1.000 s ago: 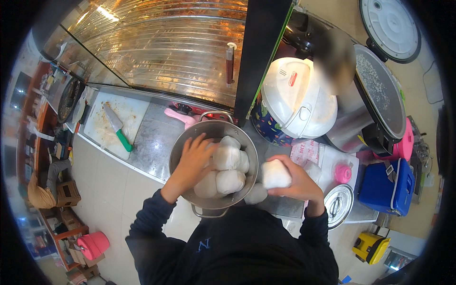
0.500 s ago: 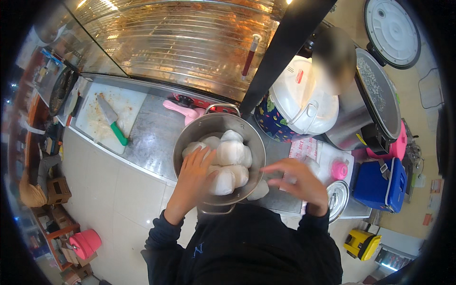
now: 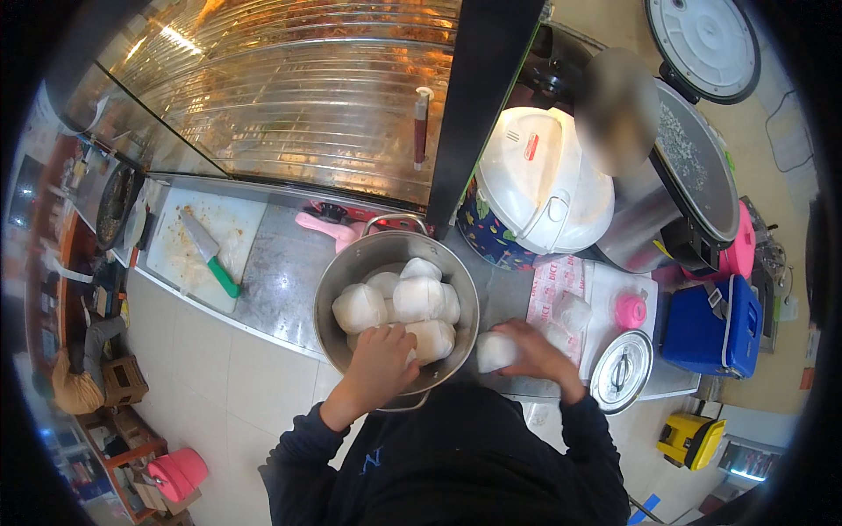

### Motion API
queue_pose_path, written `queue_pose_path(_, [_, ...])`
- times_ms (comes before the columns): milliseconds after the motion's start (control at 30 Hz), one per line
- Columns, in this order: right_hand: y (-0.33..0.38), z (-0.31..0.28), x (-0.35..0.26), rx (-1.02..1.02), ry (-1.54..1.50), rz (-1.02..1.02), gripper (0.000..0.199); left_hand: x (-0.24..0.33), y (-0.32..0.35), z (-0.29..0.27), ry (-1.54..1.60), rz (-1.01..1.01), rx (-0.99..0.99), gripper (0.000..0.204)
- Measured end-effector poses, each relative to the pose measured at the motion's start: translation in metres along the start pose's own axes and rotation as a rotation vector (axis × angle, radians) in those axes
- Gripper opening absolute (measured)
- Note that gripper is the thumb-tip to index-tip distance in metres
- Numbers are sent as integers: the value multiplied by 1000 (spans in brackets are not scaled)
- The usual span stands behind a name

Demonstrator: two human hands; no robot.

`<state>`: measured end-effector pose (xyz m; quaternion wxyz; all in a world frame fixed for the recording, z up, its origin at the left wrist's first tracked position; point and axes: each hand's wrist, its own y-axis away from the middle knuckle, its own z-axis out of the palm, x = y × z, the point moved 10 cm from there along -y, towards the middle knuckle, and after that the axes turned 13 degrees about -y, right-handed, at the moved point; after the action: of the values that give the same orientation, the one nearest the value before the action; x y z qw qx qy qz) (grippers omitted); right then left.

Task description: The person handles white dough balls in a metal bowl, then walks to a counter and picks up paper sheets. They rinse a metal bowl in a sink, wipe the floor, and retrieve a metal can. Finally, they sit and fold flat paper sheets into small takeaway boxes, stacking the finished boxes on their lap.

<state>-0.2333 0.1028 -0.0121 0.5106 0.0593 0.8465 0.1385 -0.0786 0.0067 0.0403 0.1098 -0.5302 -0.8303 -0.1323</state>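
A deep steel pot (image 3: 328, 307) stands on the counter in front of me, with several white wrapped bundles (image 3: 419, 298) piled inside. At the pot's near side my left hand (image 3: 379, 361) reaches over the rim. Its fingers curl over a white wrapped bundle, mostly hidden beneath them. To the right of the pot, my right hand (image 3: 535, 351) grips another white wrapped bundle (image 3: 497, 352), fingers around its right side, just above or on the counter. A further pale bundle (image 3: 573, 312) lies beyond the right hand, near a printed paper sheet (image 3: 553, 287).
A green-handled knife (image 3: 210, 251) lies on a white cutting board (image 3: 171, 259) at left. Behind the pot stands a glass display case (image 3: 298, 96). Rightward are a white-lidded rice cooker (image 3: 526, 175), a large open cooker (image 3: 627, 219), a steel lid (image 3: 621, 373) and a blue cooler (image 3: 710, 329).
My right hand has moved down and closed on the bundle beside the pot. The left hand has slid from the upper bundles toward the pot's near side. The view has shifted slightly.
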Motion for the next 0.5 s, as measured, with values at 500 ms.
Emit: queue_pose_path(500, [-33,-6,-120,164,295,-371,65,-10,5,-40,219,-114,200,50])
